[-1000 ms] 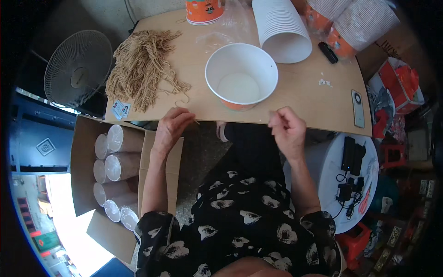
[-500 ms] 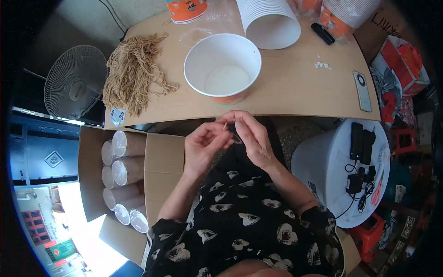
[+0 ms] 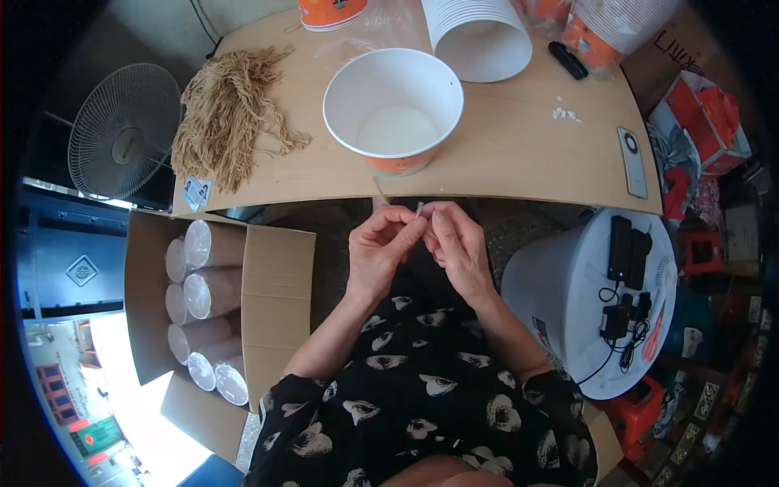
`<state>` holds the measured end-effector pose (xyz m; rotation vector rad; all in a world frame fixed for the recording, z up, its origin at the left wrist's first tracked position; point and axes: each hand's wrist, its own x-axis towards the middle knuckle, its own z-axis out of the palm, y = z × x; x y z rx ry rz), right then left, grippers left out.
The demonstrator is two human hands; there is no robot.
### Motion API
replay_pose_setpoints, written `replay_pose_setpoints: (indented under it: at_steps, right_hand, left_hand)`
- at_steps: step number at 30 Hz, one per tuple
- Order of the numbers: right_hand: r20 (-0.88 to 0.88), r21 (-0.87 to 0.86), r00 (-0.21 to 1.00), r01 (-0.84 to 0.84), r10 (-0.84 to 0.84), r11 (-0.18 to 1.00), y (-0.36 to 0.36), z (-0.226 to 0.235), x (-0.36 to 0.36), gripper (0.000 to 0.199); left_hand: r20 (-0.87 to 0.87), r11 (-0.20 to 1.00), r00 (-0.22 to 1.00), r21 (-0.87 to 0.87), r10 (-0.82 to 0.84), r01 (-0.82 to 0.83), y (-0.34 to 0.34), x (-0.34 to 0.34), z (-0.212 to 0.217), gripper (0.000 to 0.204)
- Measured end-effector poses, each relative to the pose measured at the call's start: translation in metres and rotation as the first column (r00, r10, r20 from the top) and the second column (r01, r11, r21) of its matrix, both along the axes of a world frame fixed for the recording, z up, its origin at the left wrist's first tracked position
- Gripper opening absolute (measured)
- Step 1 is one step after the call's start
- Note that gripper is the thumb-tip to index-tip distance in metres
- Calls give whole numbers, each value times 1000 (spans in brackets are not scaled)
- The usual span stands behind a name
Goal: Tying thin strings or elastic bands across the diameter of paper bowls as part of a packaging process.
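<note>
Just off the near edge of the wooden table [image 3: 503,154], the left hand [image 3: 380,252] and right hand [image 3: 456,247] meet, fingertips pinched on a short piece of tan cord [image 3: 419,209]. Working it well probably means keeping both pinches tight and close together. Farther back, the white paper bowl [image 3: 393,107] looks empty; at left, the cardboard box [image 3: 268,300] holds sleeves of stacked cups [image 3: 199,284].

Both forearms are being raised from the lower edge, and the left hand [image 3: 380,253] and right hand [image 3: 456,243] are being pressed together, fingertips pinched and touching.
</note>
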<state>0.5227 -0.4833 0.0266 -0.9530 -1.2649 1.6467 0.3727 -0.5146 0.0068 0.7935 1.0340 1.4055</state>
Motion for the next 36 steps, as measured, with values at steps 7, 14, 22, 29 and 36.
replay_pose_setpoints:
  at_steps: [7,14,22,29,36]
  right_hand:
    - [127,210,986,81,-109,974,-8,-12,1,14]
    - [219,277,961,101,-166,955,-9,-23,11,11]
    - [227,275,962,86,-151,958,-9,-14,28,9]
    - [153,419,945,203,-289,885,-6,10,44,9]
    - [116,772,945,108,-305,627,10,33,55,6]
  left_hand:
    - [120,998,993,-58,7,0,0,-8,1,12]
    - [-137,999,990,5,-41,42,-5,-9,4,18]
    - [-266,991,956,16,-124,133,-2,-9,2,12]
    - [-524,890,723,330,450,-315,34,-44,56,28]
    - [-753,936,556,275,352,-220,92,-73,86,35]
